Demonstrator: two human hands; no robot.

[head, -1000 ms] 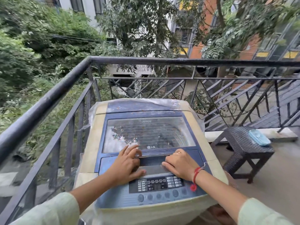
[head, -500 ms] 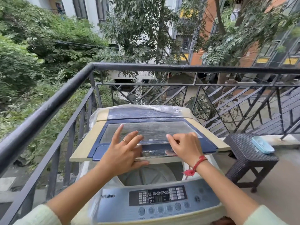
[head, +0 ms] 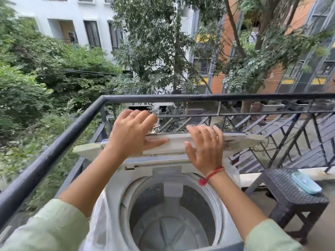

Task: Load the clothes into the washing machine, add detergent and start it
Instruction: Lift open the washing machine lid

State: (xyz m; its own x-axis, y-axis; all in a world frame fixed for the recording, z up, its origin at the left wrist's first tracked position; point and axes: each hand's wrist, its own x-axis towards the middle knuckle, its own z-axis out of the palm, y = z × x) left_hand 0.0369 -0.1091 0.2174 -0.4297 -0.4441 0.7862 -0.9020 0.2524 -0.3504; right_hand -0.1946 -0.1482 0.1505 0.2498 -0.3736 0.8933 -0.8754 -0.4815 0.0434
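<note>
While both our hands rest on the raised lid [head: 174, 144] of the washing machine [head: 224, 211], we see that the whole matter now turns on how this lid lies against our fingers. Its long axis runs from left to right across the scene, and it stands on the far side of the drum [head: 168, 214], folded up, with its edge toward us. The left hand [head: 130, 134] lies over the left part of the lid, the fingers [head: 143, 118] spread apart and reaching over the top edge, the thumb pressing on the near face. The right hand [head: 204, 147] lies on the right part, fingers also apart and flat, the fingertips on the top edge. Neither hand is closed around anything; they push, they do not pinch. Both hands are at nearly the same distance from the lid, so neither is nearer than the other.

The drum is open below our wrists, on the near side, and it looks empty: we see no clothes in it. We also see no clothes and no detergent anywhere in this view. On the right, well apart from the machine, a dark wicker stool [head: 293, 194] carries a pale blue object [head: 306, 182] which we cannot identify.

We judge that the loading is not yet begun, and that the lid must lean fully to the far side, toward the railing [head: 199, 96], before our hands can leave it.
</note>
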